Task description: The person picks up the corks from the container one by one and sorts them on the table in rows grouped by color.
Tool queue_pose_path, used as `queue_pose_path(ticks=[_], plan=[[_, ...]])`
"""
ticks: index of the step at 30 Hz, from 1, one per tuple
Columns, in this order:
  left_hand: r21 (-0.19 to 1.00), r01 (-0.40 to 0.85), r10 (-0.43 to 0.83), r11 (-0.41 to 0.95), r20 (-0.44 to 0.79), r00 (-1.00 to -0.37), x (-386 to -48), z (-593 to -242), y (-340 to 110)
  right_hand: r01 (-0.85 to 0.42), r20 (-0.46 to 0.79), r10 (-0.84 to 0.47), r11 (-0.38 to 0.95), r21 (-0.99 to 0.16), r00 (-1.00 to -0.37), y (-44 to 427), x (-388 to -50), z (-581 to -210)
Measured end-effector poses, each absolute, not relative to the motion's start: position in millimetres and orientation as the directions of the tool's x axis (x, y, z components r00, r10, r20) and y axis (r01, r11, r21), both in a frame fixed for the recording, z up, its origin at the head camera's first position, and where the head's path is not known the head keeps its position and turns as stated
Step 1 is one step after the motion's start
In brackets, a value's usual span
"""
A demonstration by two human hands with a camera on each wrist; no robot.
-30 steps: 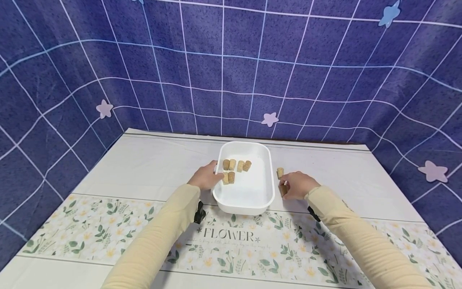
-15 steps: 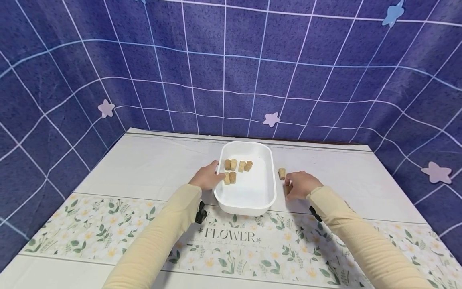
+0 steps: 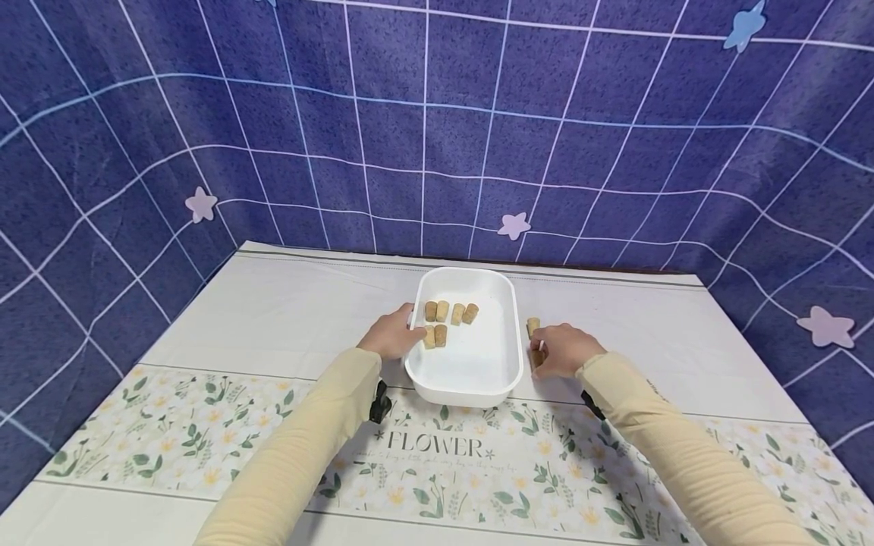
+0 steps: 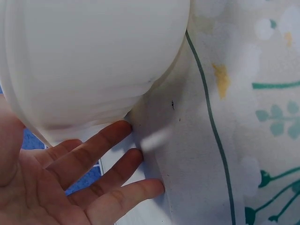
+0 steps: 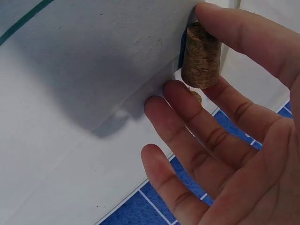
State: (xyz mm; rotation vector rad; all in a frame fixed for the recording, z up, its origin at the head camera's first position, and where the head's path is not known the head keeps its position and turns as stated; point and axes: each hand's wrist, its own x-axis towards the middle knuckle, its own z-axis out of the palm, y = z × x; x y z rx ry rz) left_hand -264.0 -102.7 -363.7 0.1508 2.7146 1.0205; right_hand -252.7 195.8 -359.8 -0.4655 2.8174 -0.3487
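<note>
The left hand point(image 3: 392, 334) grips the left rim of a white tray point(image 3: 464, 398), thumb over the edge; in the left wrist view its fingers point(image 4: 112, 136) lie spread under and beside the tray wall. Inside the tray, several corks point(image 3: 441, 335) lie in pairs toward the left and back. Right of the tray, the right hand point(image 3: 563, 351) pinches a brown cork point(image 5: 201, 56) between thumb and index finger, the other fingers spread. Just beyond that hand is a lighter cork point(image 3: 533, 326) on the table, partly hidden behind the fingers in the right wrist view.
The white table cover point(image 3: 307, 303) has a printed flower band point(image 3: 437, 470) across the front. A dark blue curtain point(image 3: 410, 136) with grid lines and stars hangs behind the table and along both sides.
Half a second ago the right hand was slightly farther right; it has moved left, and the brown cork shows between its fingers again. The left hand and tray keep their place.
</note>
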Motion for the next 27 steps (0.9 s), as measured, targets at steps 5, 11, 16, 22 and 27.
queue_pose_path(ticks=[5,11,16,22,27], plan=[[0.661,0.009,0.176,0.750,-0.186,-0.967,-264.0,-364.0,-102.0,-0.289,-0.209,-0.353,0.914,-0.285,-0.912,197.0,-251.6,-359.9],[0.663,0.004,0.172,0.749,-0.188,-0.967,-263.7,-364.1,-101.8,-0.295,-0.198,-0.360,0.909,-0.294,-0.912,198.9,-251.1,-361.7],[0.664,0.005,0.173,0.748,-0.187,-0.967,-263.8,-364.4,-102.1,-0.296,-0.189,-0.356,0.911,-0.286,-0.915,199.4,-252.0,-362.6],[0.659,0.007,0.172,0.752,-0.186,-0.967,-263.4,-363.5,-101.4,-0.286,-0.194,-0.343,0.919,-0.273,-0.919,198.9,-251.7,-361.8],[0.659,0.011,0.175,0.752,-0.184,-0.967,-263.4,-363.3,-101.6,-0.282,-0.195,-0.341,0.918,-0.278,-0.920,198.4,-250.4,-360.8]])
